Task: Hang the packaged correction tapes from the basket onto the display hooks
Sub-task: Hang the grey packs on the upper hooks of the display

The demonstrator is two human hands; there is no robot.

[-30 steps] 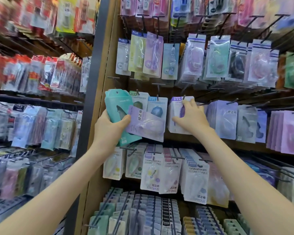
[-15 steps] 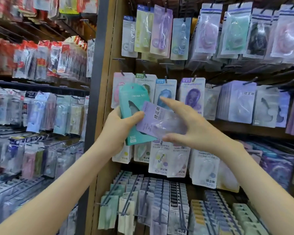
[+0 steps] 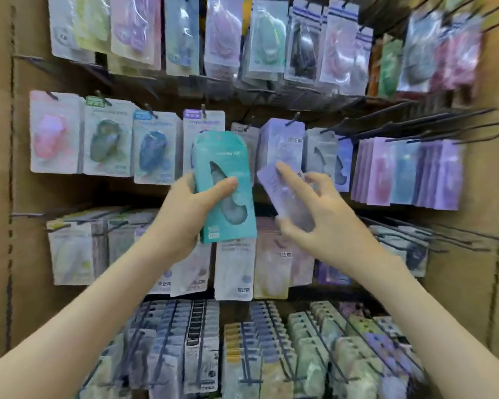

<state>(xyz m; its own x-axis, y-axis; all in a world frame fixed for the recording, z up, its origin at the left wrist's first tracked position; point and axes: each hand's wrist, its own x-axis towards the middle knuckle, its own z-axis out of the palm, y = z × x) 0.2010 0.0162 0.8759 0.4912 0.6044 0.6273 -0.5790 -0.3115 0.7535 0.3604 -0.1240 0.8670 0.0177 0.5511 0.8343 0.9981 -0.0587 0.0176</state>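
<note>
A brown display board (image 3: 473, 283) fills the wall behind the teal pack (image 3: 225, 159). It is hung in rows with packaged correction tapes (image 3: 156, 151) above, below and on both sides of that pack. The left hand (image 3: 185, 217) grips the teal pack upright from its left edge, thumb curled across the front. Just right of the teal pack, the right hand (image 3: 326, 226) pinches a tilted lilac pack (image 3: 285, 203), a fingertip at its top and the thumb at its lower end. Long black hooks (image 3: 432, 126) jut out up and right of the teal pack.
</note>
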